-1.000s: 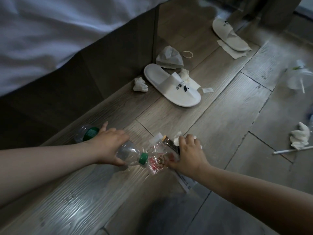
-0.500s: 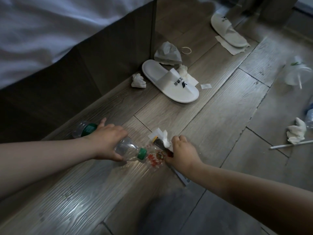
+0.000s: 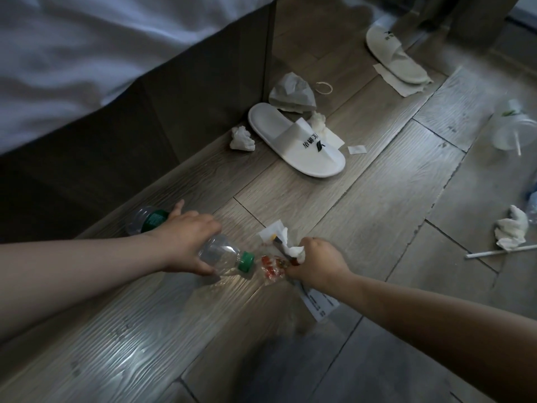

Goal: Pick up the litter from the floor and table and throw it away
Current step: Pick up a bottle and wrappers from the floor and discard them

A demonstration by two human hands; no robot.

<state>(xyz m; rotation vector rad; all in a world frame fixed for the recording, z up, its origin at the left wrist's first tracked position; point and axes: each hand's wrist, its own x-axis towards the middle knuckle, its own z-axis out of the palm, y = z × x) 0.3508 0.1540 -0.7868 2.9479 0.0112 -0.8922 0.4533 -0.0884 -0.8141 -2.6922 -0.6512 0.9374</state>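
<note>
Both hands gathering litter off the floor beside the bed.
The left hand (image 3: pixel 189 239) grips a clear green-capped bottle (image 3: pixel 223 254). At its 3 o'clock the right hand (image 3: pixel 316 263) clutches a tissue (image 3: pixel 290 250) and wrapper (image 3: pixel 271 266). The slip (image 3: pixel 319 303) has unreadable print, and the slipper (image 3: pixel 296 141) at 12 o'clock bears a black logo. A second ago the right hand lay flatter.

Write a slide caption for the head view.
Left hand grips a clear plastic bottle with green cap; right hand clutches crumpled white tissue and clear wrappers at the grey wooden floor.
</note>
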